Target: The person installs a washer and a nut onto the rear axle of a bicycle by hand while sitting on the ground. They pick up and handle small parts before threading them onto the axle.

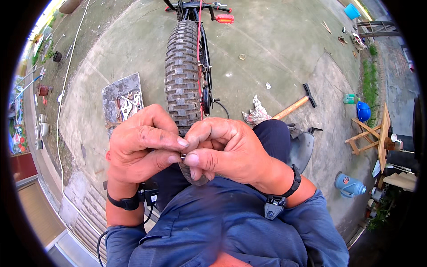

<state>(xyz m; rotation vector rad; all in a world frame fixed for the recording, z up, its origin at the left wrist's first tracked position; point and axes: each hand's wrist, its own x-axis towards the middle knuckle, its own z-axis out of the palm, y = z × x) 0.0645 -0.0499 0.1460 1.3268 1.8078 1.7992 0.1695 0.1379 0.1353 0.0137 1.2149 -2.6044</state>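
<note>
My left hand (144, 141) and my right hand (224, 149) meet in front of my chest, thumbs and fingertips pinched together. Between them shows a small shiny metal part (183, 156), mostly covered by the fingers, so its kind cannot be told. Just beyond the hands stands the knobby rear tyre (181, 73) of a bicycle, its lower part hidden behind them. A red cable (199, 49) runs along the tyre's right side, next to the dark frame. Farther off, a red pedal (225, 18) sticks out to the right.
Left of the tyre lies a grey metal tray (111, 95) holding wrenches (126, 107) and small parts. To the right are a crumpled rag (257, 112) and a wooden-handled hammer (291, 107). Farther right stand a blue thermos jug (350, 184), a blue helmet (363, 111) and a wooden stool (378, 133).
</note>
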